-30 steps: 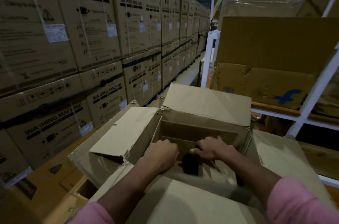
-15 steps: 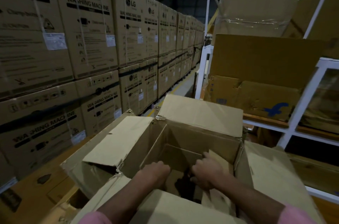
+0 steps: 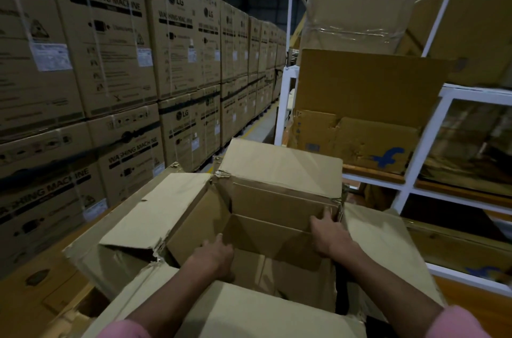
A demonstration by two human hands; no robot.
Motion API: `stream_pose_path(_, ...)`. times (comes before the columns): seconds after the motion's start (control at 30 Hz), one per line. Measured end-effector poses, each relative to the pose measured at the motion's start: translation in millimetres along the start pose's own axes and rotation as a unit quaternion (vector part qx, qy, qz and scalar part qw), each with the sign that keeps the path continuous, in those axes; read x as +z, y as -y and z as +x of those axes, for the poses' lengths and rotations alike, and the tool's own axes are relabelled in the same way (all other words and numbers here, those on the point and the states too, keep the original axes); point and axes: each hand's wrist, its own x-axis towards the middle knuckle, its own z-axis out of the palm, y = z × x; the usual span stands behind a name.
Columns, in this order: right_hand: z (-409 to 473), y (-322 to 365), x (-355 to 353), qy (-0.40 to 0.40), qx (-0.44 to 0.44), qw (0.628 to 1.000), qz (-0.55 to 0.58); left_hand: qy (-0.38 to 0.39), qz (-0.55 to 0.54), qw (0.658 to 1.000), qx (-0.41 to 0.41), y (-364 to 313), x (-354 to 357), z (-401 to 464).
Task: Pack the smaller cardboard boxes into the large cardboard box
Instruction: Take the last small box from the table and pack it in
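**Both hands down inside the open carton**

I'm looking down into the large cardboard box [image 3: 194, 215], flaps thrown wide on all four sides. The left flap [image 3: 155, 210] is creased and torn at its near corner, the far flap [image 3: 282, 163] stands up toward the aisle, the right flap [image 3: 388, 246] lies out flat, and the near flap [image 3: 266, 312] sits right under my forearms.

Inside stands a smaller cardboard box [image 3: 274, 235], open at the top, tight against the right and far walls of the big one. My left hand [image 3: 213, 257] rests on its near left edge, fingers reaching in over the rim; whether they truly clasp it, I cannot tell. My right hand [image 3: 329, 235] grasps its far right corner, fingers curled over the top edge by the big box's wall.

Crowding the scene: stacked washing machine cartons [image 3: 110, 60] run down the left, a white metal rack [image 3: 424, 127] on the right carries flattened cardboard [image 3: 360, 88] with a blue logo, and a taped box [image 3: 357, 22] sits on top. A yellow-brown carton [image 3: 36, 282] sits low at my left.

Against a second ago: my hands were together, fists bunched at the middle of the opening. Now they're spread apart to opposite edges, and the inner box's walls show open between them.
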Motion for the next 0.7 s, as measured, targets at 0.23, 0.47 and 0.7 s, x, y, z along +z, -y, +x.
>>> stream_pose_path(0.23, 29.1, -9.9, 21.6, -0.05, -0.037, 0.995, 0.079, -0.021, 0.007, 1.0, -0.012, 1.4, 4.1, -4.2)
stream_pose_path(0.47, 41.4, -13.1, 30.8, -0.065, -0.066, 0.992, 0.081, -0.063, 0.007, 0.998, 0.0, 1.5, 0.7, -7.1)
stream_pose_path(0.7, 47.5, -23.3, 30.3, -0.07, -0.071, 0.992, 0.08, -0.085, 0.014, 0.996, -0.028, -0.1, 2.1, -12.4)
